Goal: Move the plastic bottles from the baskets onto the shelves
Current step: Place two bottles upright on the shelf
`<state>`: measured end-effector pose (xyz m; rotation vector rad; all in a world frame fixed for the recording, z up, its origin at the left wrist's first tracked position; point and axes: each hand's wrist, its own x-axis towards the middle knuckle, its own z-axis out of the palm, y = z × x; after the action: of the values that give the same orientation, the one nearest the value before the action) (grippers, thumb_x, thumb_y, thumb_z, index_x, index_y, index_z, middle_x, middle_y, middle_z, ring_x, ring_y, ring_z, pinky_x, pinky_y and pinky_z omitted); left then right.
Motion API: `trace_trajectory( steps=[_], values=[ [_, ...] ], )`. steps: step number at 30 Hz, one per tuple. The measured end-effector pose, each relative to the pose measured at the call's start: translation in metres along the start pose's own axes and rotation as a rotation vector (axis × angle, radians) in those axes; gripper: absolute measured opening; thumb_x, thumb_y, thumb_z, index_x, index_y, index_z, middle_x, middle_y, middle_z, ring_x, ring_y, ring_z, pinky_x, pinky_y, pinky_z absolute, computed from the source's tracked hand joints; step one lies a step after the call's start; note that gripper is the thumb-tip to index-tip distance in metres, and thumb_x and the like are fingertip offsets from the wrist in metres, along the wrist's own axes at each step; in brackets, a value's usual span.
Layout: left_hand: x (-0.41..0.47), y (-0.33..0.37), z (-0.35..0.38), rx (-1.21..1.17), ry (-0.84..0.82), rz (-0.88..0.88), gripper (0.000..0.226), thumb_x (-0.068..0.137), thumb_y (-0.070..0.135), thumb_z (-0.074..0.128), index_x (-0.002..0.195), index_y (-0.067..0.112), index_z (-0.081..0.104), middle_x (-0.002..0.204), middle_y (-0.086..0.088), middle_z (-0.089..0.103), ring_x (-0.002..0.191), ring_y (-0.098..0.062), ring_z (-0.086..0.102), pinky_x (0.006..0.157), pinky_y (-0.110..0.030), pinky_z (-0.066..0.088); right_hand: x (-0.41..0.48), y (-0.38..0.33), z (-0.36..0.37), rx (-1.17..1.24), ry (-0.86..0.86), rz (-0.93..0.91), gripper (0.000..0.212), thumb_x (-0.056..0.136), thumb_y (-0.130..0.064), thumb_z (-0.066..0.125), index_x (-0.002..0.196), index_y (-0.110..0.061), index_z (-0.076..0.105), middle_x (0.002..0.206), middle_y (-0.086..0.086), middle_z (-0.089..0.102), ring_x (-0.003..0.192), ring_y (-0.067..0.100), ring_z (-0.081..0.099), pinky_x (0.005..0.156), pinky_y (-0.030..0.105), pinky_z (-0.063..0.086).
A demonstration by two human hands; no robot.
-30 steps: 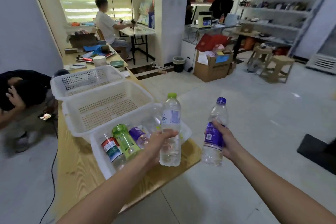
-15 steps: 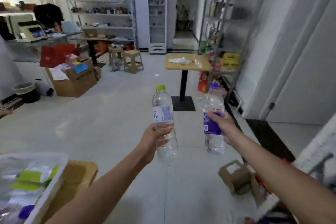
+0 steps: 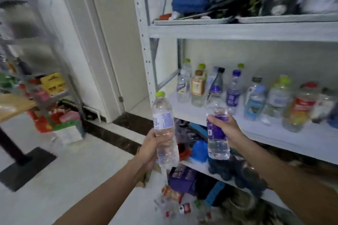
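Left hand (image 3: 151,149): showing bare.
Right hand (image 3: 229,129): showing bare.
Forearms (image 3: 102,193): running uncovered to the frame edge, seemingly; edges blurring.

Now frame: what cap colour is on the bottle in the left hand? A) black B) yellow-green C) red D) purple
B: the left hand grips a clear bottle with a yellow-green cap; the purple-capped bottle is in the right hand.

I've got the white middle shelf (image 3: 265,133) ahead, a row of bottles (image 3: 254,104) upright on it. Nearest the upright post (image 3: 146,51): amber bottle (image 3: 197,87). Farther from it, purple-labelled bottle (image 3: 233,95), then red-labelled bottle (image 3: 300,107).
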<state>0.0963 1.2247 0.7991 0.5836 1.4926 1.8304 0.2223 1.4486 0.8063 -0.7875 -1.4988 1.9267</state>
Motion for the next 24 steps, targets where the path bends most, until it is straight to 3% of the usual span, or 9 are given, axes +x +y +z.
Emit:
trace_trajectory(
  steps=[3, 7, 10, 14, 19, 21, 24],
  values=[
    [0.028, -0.014, 0.058, 0.025, -0.142, -0.046, 0.044, 0.067, 0.009, 0.076, 0.109, 0.001, 0.064, 0.091, -0.015, 0.067, 0.079, -0.027, 0.063, 0.071, -0.034, 0.054, -0.01, -0.007, -0.071, 0.063, 0.213, -0.013, 0.047, 0.072, -0.018, 0.08, 0.112, -0.015, 0.055, 0.101, 0.011, 0.068, 0.084, 0.024, 0.067, 0.073, 0.035, 0.056],
    [0.056, -0.037, 0.126, 0.058, -0.353, -0.113, 0.03, 0.072, 0.007, 0.076, 0.101, 0.007, 0.066, 0.087, -0.011, 0.068, 0.076, -0.023, 0.064, 0.067, -0.031, 0.052, -0.037, -0.017, -0.142, 0.101, 0.432, -0.029, 0.048, 0.068, -0.024, 0.082, 0.108, -0.019, 0.056, 0.104, 0.011, 0.067, 0.089, 0.026, 0.067, 0.07, 0.035, 0.056],
    [0.068, -0.055, 0.186, 0.087, -0.47, -0.174, 0.046, 0.068, 0.012, 0.078, 0.11, 0.003, 0.06, 0.09, -0.013, 0.067, 0.079, -0.026, 0.065, 0.067, -0.033, 0.051, -0.066, -0.022, -0.194, 0.11, 0.568, -0.059, 0.045, 0.069, -0.022, 0.082, 0.104, -0.02, 0.054, 0.102, 0.011, 0.066, 0.087, 0.026, 0.067, 0.069, 0.037, 0.056],
    [0.071, -0.071, 0.271, 0.103, -0.614, -0.167, 0.044, 0.073, 0.01, 0.077, 0.111, -0.001, 0.059, 0.087, -0.014, 0.067, 0.074, -0.028, 0.064, 0.061, -0.032, 0.051, -0.105, -0.027, -0.253, 0.107, 0.742, -0.111, 0.052, 0.067, -0.019, 0.084, 0.109, -0.016, 0.053, 0.107, 0.015, 0.066, 0.093, 0.03, 0.067, 0.074, 0.041, 0.056],
    [0.063, -0.09, 0.344, 0.205, -0.719, -0.143, 0.043, 0.076, 0.015, 0.08, 0.113, 0.004, 0.062, 0.098, -0.012, 0.072, 0.088, -0.029, 0.068, 0.076, -0.041, 0.056, -0.137, -0.031, -0.312, 0.129, 0.86, -0.116, 0.062, 0.071, -0.017, 0.082, 0.121, -0.017, 0.047, 0.111, 0.013, 0.063, 0.095, 0.029, 0.066, 0.077, 0.043, 0.056],
    [0.061, -0.095, 0.363, 0.26, -0.737, -0.118, 0.047, 0.07, 0.019, 0.084, 0.111, 0.011, 0.064, 0.102, -0.005, 0.073, 0.096, -0.027, 0.069, 0.086, -0.044, 0.056, -0.139, -0.036, -0.329, 0.132, 0.882, -0.125, 0.064, 0.071, -0.016, 0.082, 0.124, -0.017, 0.045, 0.112, 0.012, 0.061, 0.094, 0.027, 0.065, 0.075, 0.043, 0.056],
    [0.062, -0.097, 0.389, 0.284, -0.74, -0.104, 0.053, 0.061, 0.017, 0.088, 0.109, 0.013, 0.066, 0.102, -0.003, 0.074, 0.097, -0.025, 0.069, 0.087, -0.043, 0.056, -0.134, -0.043, -0.347, 0.13, 0.89, -0.17, 0.061, 0.071, -0.008, 0.081, 0.12, -0.018, 0.045, 0.109, 0.01, 0.06, 0.092, 0.026, 0.064, 0.073, 0.04, 0.055]
  ],
)
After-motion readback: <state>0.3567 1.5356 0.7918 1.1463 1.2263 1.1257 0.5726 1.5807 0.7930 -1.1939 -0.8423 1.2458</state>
